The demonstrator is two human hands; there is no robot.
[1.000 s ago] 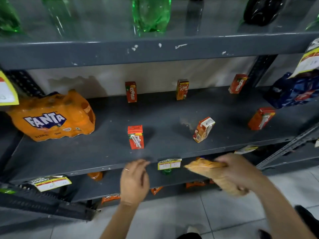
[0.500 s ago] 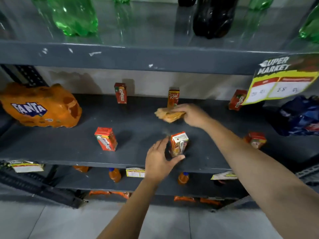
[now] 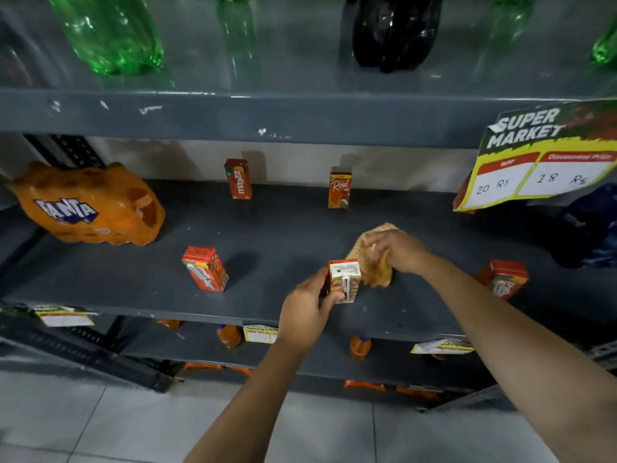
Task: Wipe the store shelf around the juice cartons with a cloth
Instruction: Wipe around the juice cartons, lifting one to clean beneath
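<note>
On the grey middle shelf (image 3: 287,235) stand several small juice cartons. My left hand (image 3: 309,309) grips one red-and-white carton (image 3: 345,280) near the shelf's front edge. Just behind it my right hand (image 3: 399,250) presses a crumpled tan cloth (image 3: 369,262) onto the shelf surface. Another carton (image 3: 205,269) stands to the left, tilted. Two upright cartons, a Maaza one (image 3: 238,178) and a Real one (image 3: 340,188), stand at the back wall. A further carton (image 3: 502,279) sits right of my forearm.
An orange Fanta multipack (image 3: 90,205) lies at the shelf's left end and a dark blue pack (image 3: 591,225) at the right. A Super Market price sign (image 3: 541,155) hangs from the upper shelf, which holds green and dark bottles. Small orange bottles stand on the lower shelf.
My right hand brought the cloth from the back of the shelf forward and right, down onto the surface behind the carton. My left hand closed around that carton and shifted it slightly.
</note>
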